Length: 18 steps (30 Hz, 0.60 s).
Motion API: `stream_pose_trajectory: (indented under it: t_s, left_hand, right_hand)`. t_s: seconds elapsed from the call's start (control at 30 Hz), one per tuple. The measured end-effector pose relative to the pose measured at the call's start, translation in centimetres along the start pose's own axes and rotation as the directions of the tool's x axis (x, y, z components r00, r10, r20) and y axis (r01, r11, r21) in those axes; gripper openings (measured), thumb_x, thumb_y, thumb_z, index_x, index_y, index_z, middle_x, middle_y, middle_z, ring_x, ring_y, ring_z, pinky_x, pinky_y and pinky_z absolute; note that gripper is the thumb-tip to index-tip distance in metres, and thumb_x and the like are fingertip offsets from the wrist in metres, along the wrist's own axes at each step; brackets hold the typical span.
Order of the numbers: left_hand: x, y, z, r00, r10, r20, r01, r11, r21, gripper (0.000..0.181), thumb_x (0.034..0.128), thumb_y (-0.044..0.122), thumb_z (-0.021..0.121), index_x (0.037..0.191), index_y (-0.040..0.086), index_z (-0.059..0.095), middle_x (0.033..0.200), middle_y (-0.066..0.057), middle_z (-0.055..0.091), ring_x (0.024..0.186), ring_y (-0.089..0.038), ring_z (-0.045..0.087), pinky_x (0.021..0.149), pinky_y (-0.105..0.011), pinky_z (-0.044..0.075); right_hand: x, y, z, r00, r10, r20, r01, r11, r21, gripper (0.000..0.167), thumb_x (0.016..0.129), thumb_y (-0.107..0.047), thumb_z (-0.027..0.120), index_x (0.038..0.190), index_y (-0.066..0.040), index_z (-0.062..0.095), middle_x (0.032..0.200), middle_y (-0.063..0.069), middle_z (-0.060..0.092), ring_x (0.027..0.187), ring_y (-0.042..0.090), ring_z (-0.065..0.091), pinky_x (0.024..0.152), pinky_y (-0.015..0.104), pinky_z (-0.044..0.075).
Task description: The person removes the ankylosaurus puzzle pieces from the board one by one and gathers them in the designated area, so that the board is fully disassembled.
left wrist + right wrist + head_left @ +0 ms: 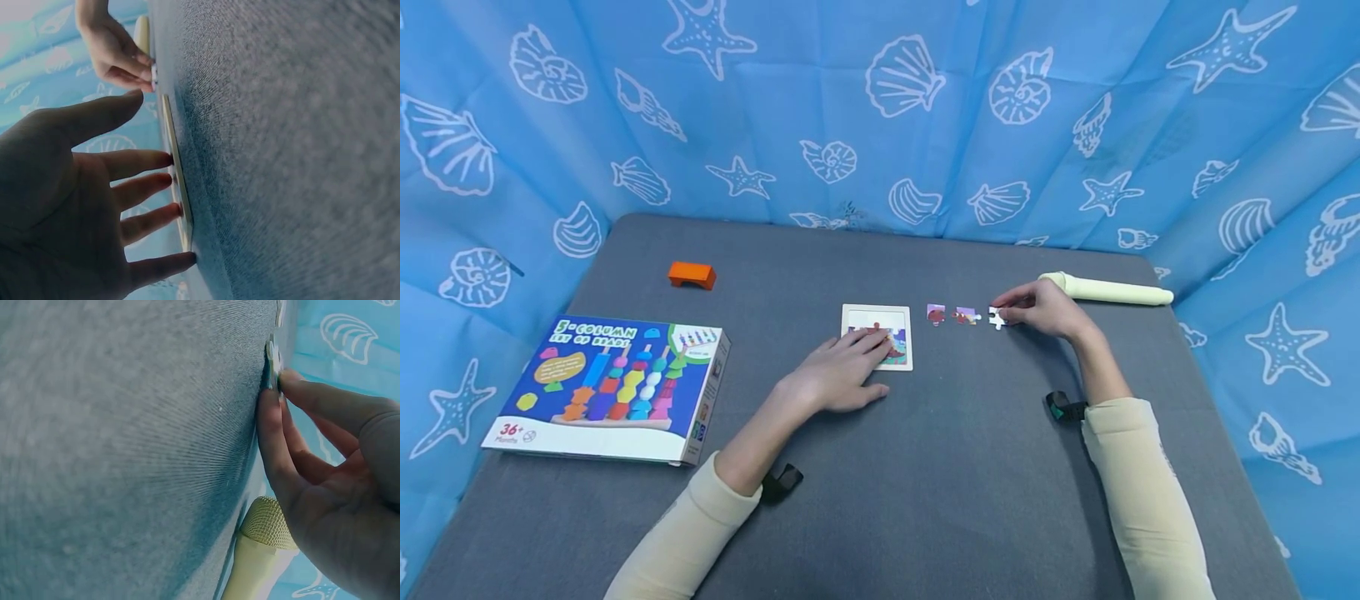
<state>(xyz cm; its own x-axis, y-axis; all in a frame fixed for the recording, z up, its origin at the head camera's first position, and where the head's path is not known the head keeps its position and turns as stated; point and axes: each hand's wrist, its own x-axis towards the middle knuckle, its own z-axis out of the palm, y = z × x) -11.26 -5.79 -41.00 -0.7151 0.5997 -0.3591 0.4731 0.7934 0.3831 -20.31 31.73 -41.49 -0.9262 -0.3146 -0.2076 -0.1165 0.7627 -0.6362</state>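
Observation:
My left hand [837, 375] lies flat over a small framed jigsaw puzzle [877, 307], its fingertips resting on the board. In the left wrist view those fingers look straight and spread, touching the thin board [188, 232] edge-on. Part of the picture is hidden under them. To the right, my right hand [1043, 310] pinches a jigsaw piece [997, 317] between thumb and fingers, its white face showing, close against the table. The right wrist view shows this piece [273, 365] at the fingertips. Between the hands lie a purple-and-red piece [936, 314] and a second printed piece [966, 316].
A pale yellow microphone [1116, 292] lies just behind and right of my right hand. On the left sit a bead-set box [610, 387] and an orange arch block [692, 274]. A blue shell-patterned curtain [880, 117] hangs behind the grey table [925, 500].

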Motion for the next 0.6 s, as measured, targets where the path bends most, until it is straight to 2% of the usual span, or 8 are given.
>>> stream_pose_trajectory:
  t_s: [0.17,0.3,0.6]
  left_hand:
    - [-0.2,0.0,0.0,1.000,0.012,0.028,-0.011,0.999,-0.030,0.079,0.1114,0.049,0.057,0.175,0.017,0.022,0.186,-0.003,0.012,0.173,-0.030,0.010,0.138,-0.064,0.017]
    - [-0.5,0.3,-0.1,0.999,0.013,0.052,-0.012,0.999,-0.031,0.080,0.1113,0.050,0.056,0.175,0.015,0.022,0.186,-0.004,0.009,0.174,-0.030,0.008,0.138,-0.061,0.018]
    - [-1.4,1.1,-0.3,0.995,-0.018,0.101,0.019,1.000,-0.008,0.079,0.1117,0.052,0.055,0.173,0.012,0.026,0.185,-0.009,0.012,0.173,-0.032,0.013,0.139,-0.056,0.021]
  right_hand:
    - [0.0,-0.1,0.0,0.999,0.019,-0.026,-0.018,1.000,0.010,0.027,0.106,-0.013,0.072,0.127,0.002,0.078,0.118,0.026,0.080,0.086,0.007,0.073,0.071,0.018,0.053]
    - [-0.1,-0.5,0.1,0.999,0.001,-0.044,0.001,0.999,0.053,0.028,0.106,-0.015,0.072,0.127,0.002,0.078,0.119,0.026,0.079,0.086,0.006,0.072,0.072,0.018,0.054]
    - [0.3,-2.2,1.8,0.999,-0.033,-0.001,0.032,0.980,0.195,0.029,0.105,-0.017,0.073,0.129,-0.001,0.078,0.120,0.026,0.078,0.088,0.006,0.069,0.076,0.025,0.058]
